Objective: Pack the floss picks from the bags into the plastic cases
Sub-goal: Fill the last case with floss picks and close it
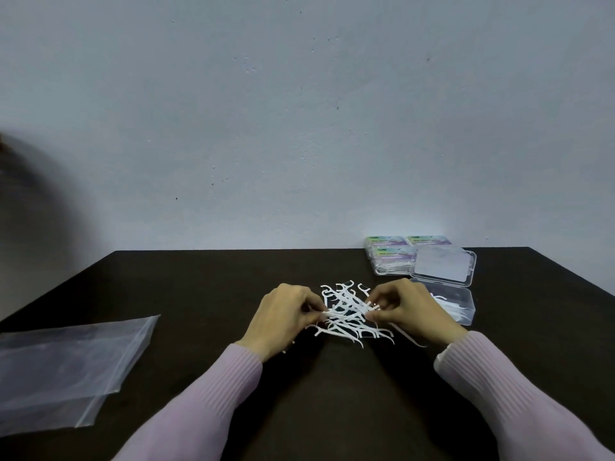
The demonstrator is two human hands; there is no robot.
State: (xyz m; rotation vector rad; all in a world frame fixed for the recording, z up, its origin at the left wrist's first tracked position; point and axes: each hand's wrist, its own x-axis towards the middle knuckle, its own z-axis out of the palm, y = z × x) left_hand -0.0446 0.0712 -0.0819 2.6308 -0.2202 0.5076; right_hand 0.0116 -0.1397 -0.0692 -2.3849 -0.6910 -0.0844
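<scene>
On the dark surface (199, 294): a loose pile of white floss picks (349, 314) at centre, with your left hand (283, 314) and right hand (409, 307) on either side, each pinching picks at the pile's edge with curled fingers. Right of the pile: one open plastic case (456, 302) holding a few picks, its lid (442, 266) laid back, beside three closed labelled cases (392, 257) against the wall. Near left: empty clear bags (66, 367), lying flat.

A plain indoor packing spot, most likely a home or small workroom (nothing settles which): a dark worktop (206, 294) pushed against a bare, pockmarked pale wall (299, 111), with clear plastic bags (63, 371) and stacked plastic cases (392, 257) on it.
</scene>
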